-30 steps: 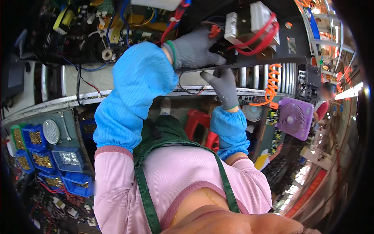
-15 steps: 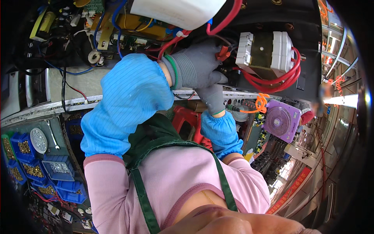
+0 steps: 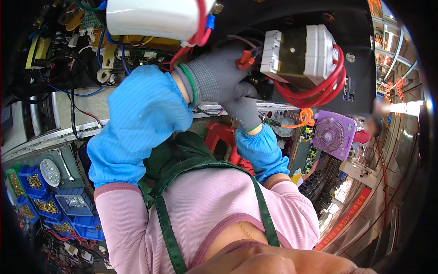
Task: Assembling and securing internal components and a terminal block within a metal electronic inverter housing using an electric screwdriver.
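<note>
My left hand (image 3: 213, 76), in a grey glove with a green cuff, reaches into the black casing (image 3: 358, 59) with its fingers curled. Next to its fingertips is a red terminal piece (image 3: 245, 60) on dark wires. My right hand (image 3: 244, 111), gloved alike, comes up from below at the casing's near edge and meets the left one. Its fingers are bent inward and partly covered by the left hand. What the two hands grip is hidden between them. Just right of them sits a white-ended transformer (image 3: 295, 51) with looped red wires (image 3: 326, 93).
A white cylinder (image 3: 155, 18) with red cables stands above my left hand. Circuit boards and blue wires (image 3: 102, 50) lie at far left. Blue bins (image 3: 45, 205) of small metal parts and a wrench (image 3: 65, 165) are at lower left. A purple fan (image 3: 331, 136) and another person (image 3: 365, 132) are at right.
The view has shifted, so the casing, cylinder and transformer appear farther left. Both hands stay together at the same spot beside the red terminal piece.
</note>
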Demonstrator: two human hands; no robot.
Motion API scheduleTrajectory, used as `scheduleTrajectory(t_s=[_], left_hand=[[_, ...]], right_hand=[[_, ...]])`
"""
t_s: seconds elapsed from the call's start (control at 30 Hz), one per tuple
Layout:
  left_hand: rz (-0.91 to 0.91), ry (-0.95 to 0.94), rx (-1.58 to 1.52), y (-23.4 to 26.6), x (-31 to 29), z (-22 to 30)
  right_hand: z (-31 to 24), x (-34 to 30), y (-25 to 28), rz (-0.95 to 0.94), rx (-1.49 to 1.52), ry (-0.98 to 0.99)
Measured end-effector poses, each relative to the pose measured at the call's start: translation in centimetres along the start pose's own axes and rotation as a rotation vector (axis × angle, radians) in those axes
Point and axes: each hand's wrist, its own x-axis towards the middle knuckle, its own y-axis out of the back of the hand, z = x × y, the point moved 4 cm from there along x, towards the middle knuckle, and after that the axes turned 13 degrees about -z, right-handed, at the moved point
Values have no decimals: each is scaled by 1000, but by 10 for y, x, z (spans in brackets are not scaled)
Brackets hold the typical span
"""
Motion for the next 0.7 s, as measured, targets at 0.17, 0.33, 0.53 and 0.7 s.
scheduleTrajectory(t_s=[0.17,0.33,0.53,0.7], left_hand=[[174,-17,109,-3,5,0],[233,-73,57,0,1,-4],[87,-85,-106,13,-5,17],[111,284,-157,-10,1,26]], right_hand=[[25,17,-17,150,776,206],[6,9,-2,374,283,116],[13,17,-3,190,152,-286],[0,10,2,310,316,-124]])
